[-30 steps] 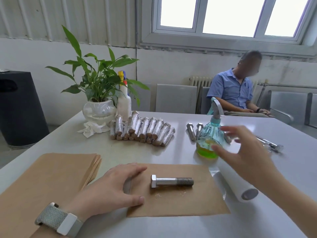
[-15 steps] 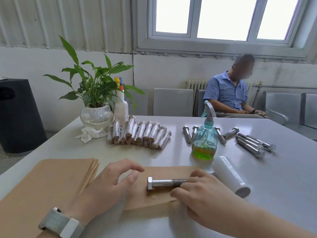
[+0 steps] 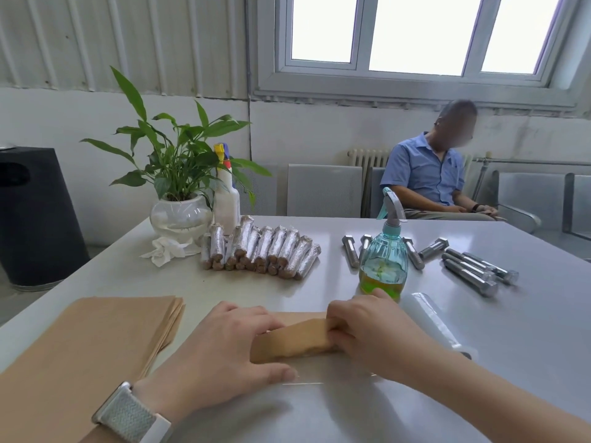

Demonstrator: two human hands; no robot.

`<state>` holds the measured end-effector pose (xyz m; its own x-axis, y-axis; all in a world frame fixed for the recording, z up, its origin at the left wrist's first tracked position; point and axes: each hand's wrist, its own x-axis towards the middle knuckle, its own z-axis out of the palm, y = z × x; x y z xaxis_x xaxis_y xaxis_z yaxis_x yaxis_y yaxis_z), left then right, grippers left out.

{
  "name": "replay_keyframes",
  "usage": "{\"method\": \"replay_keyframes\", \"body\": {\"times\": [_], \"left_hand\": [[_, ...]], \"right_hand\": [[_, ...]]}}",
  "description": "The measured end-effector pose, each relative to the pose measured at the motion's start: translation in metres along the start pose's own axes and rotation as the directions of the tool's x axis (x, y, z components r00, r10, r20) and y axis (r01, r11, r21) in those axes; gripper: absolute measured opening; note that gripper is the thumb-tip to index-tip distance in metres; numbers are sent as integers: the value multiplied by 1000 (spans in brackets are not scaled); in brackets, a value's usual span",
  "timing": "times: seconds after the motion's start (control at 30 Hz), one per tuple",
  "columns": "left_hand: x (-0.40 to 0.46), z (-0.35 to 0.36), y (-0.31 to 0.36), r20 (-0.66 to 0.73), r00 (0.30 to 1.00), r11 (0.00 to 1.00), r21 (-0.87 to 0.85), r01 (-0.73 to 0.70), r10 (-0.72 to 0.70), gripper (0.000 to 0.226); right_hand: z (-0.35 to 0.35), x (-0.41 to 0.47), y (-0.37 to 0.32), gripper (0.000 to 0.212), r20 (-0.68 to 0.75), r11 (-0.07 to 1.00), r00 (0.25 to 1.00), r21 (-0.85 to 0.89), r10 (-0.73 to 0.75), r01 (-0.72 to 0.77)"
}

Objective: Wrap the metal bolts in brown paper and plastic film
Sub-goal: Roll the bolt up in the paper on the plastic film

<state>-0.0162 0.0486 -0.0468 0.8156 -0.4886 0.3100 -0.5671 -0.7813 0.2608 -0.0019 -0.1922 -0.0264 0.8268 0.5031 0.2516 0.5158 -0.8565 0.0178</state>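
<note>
A brown paper roll point(image 3: 292, 342) is held on the desk point(image 3: 527, 346) by the left hand point(image 3: 220, 343) and the right hand point(image 3: 371, 330), fingers curled around its ends.

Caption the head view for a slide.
Both hands roll a brown paper sheet beside unwrapped steel bolts.

Brown paper stack point(image 3: 86, 340) at the table's point(image 3: 527, 362) near left corner, table's pale grey. Wrapped bolts point(image 3: 262, 251) look silvery with brown ends. Spray bottle point(image 3: 383, 266) is teal with green liquid. Bin point(image 3: 35, 215) is black.
</note>
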Motion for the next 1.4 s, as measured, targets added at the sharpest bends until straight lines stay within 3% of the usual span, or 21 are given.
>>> {"method": "replay_keyframes", "body": {"times": [0.23,0.37,0.47,0.57,0.7,0.83,0.93,1.03,1.1,1.17,1.4], "left_hand": [[22,9,13,-114,993,983,176,60,-40,25],[27,11,15,-103,991,989,112,99,-88,24],[32,11,17,-108,985,987,77,141,-132,27],[36,12,20,-114,972,971,103,217,-205,27],[40,16,29,-164,950,939,177,295,-267,29],[44,15,36,-207,929,920,189,344,-305,23],[46,12,42,-196,952,932,231,278,-236,19],[43,11,52,-187,982,932,353,80,-14,22],[38,15,52,-224,963,904,424,-45,153,31],[31,18,48,-192,951,865,487,-120,240,23],[25,19,31,-27,987,841,527,-118,156,19]], "right_hand": [[4,5,-2,12,-13,995,996,44,93,-92],[6,0,-2,45,-150,991,980,33,131,-127],[5,-6,-6,28,-261,998,965,-59,16,-32],[12,-9,-8,12,-179,996,984,-93,-20,3],[15,-9,3,17,-57,977,997,207,53,-40],[13,-3,3,13,11,950,997,304,78,-77],[14,0,4,10,42,942,994,317,102,-110],[13,0,5,10,63,935,990,327,127,-141],[12,0,4,9,73,930,988,337,133,-150],[11,1,3,7,79,926,989,347,127,-147],[8,3,6,5,116,913,990,388,85,-123]]}}
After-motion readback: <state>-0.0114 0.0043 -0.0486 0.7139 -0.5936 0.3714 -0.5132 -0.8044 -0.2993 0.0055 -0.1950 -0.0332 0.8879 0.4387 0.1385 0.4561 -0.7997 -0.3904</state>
